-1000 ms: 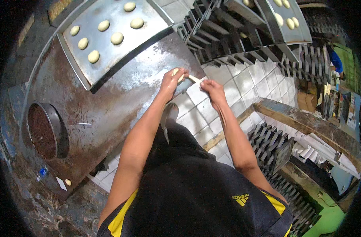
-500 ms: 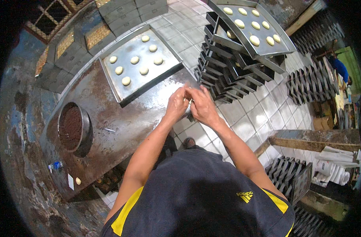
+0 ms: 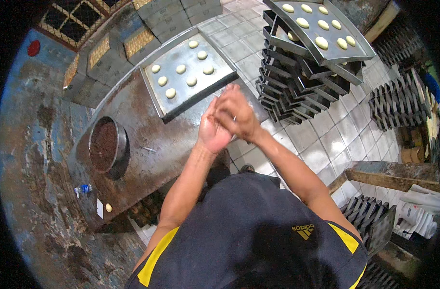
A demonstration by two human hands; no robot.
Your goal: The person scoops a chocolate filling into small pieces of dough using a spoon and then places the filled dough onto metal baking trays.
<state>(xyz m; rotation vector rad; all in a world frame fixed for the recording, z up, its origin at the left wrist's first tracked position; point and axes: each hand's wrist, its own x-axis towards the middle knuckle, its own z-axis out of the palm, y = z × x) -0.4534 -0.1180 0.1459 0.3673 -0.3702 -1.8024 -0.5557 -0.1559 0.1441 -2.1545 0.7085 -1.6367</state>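
My left hand [image 3: 211,132] and my right hand [image 3: 236,113] are pressed palm to palm above the near edge of a worn metal table [image 3: 147,144]. The piece of pale dough they close on is hidden between the palms. Just beyond the hands lies a flat metal tray [image 3: 181,98] with several small round dough balls [image 3: 181,69] in rows. To the left on the table stands a round metal bowl [image 3: 122,144] of dark brown filling.
A tall stack of empty metal trays [image 3: 297,91] stands on the tiled floor to the right, topped by a tray [image 3: 357,50] of dough balls. More tray stacks [image 3: 398,101] stand further right. A wooden bench [image 3: 393,173], a small bottle [image 3: 83,189] and one loose dough ball [image 3: 108,207] lie nearby.
My hands held a pale dough strip between fingertips over the table edge; they have since come together, palms closed over it. The view has shifted, showing more of the tray and bowl.
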